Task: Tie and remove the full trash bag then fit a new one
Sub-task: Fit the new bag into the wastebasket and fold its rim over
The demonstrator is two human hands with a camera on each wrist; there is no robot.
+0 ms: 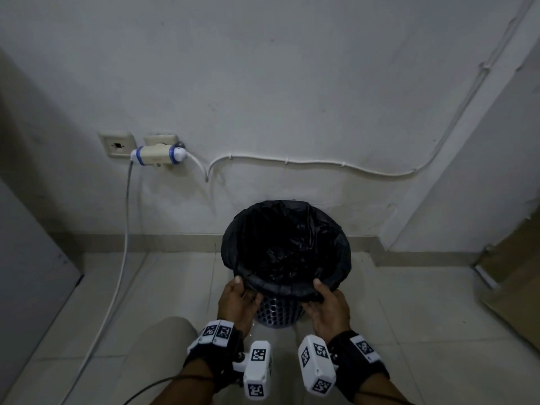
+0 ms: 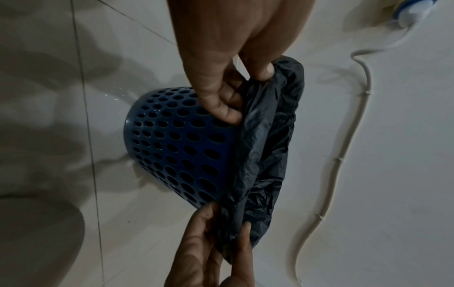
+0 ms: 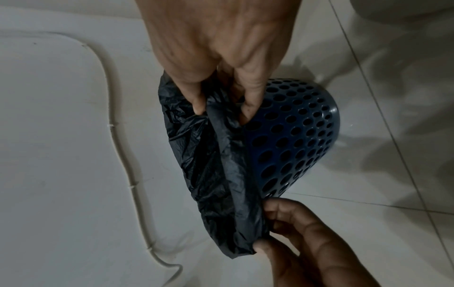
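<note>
Here the black crinkled plastic trash bag (image 1: 285,244) lines the blue perforated plastic bin (image 1: 274,312), which stands upright on the pale tiled floor (image 1: 409,311) against the wall, its folded-over edge draped down round the rim. Both hands pinch that near edge from below, the left hand (image 1: 238,301) and the right hand (image 1: 328,308) equally close at either side, thumbs on top, so the bag lies straight ahead and must, I judge, peel upward along the bin's vertical axis. No brand or readable writing shows; the wrist cameras carry only patterned marker squares.
</note>
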